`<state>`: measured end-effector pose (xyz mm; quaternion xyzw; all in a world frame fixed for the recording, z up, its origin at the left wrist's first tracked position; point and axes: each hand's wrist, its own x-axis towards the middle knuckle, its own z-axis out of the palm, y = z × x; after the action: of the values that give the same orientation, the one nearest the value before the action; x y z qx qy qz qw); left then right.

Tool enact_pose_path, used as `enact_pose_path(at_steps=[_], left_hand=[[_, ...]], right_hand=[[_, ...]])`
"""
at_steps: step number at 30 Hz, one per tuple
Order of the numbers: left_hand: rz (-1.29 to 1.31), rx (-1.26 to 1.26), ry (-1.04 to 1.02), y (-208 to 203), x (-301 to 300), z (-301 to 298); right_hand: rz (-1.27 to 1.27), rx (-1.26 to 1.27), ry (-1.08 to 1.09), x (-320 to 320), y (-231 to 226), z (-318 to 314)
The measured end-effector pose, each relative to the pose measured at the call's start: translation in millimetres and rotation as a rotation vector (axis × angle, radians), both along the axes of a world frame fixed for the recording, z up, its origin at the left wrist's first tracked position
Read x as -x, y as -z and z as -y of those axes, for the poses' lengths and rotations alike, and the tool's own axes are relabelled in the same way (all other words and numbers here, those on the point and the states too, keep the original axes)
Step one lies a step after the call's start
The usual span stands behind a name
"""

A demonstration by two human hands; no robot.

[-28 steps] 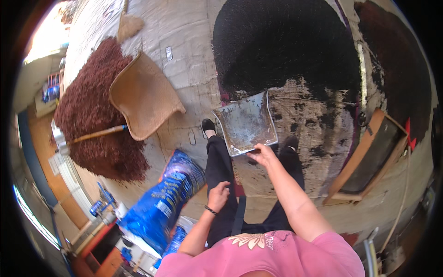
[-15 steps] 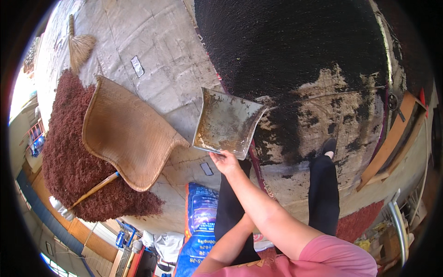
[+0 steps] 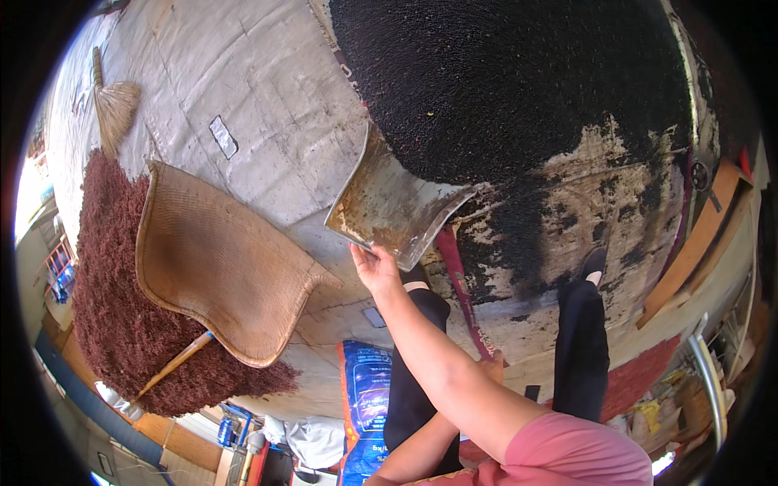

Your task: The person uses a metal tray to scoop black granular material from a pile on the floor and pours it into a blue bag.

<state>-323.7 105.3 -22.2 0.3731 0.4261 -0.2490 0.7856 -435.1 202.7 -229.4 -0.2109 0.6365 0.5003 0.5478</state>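
Note:
My right hand (image 3: 376, 267) grips the near rim of a worn metal dustpan (image 3: 381, 206), its inside stained brown. The dustpan's far mouth meets the edge of a spread of small black grains (image 3: 486, 89), some of them over its lip. Crossed under my right forearm, my left hand (image 3: 493, 366) is closed at the near end of the maroon edge strip (image 3: 458, 271) of the sheet under the grains; its fingers are partly hidden.
At left a woven scoop basket (image 3: 219, 259) lies against a reddish-brown heap (image 3: 105, 324) with a wooden-handled tool (image 3: 174, 368) in it. A straw broom (image 3: 116, 109) lies beyond. A blue sack (image 3: 366, 397) stands by my leg. A wooden frame (image 3: 693, 243) is at right.
The dustpan has tilted and shifted a little left, and black grains now cover part of its mouth. My left hand has come into sight past my right forearm.

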Motion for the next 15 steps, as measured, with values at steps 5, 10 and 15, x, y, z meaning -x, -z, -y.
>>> enact_pose_path(at_steps=[5,10,15], left_hand=[[-0.037,-0.139,-0.035,-7,-12,-24],[0.124,-0.712,-0.073,-8,-19,-31],[0.050,-0.834,0.461,5,-20,-3]], right_hand=[[-0.059,0.056,0.087,-25,21,-41],[0.104,0.016,0.062,-134,62,-84],[0.263,-0.056,-0.089,-238,84,-96]])
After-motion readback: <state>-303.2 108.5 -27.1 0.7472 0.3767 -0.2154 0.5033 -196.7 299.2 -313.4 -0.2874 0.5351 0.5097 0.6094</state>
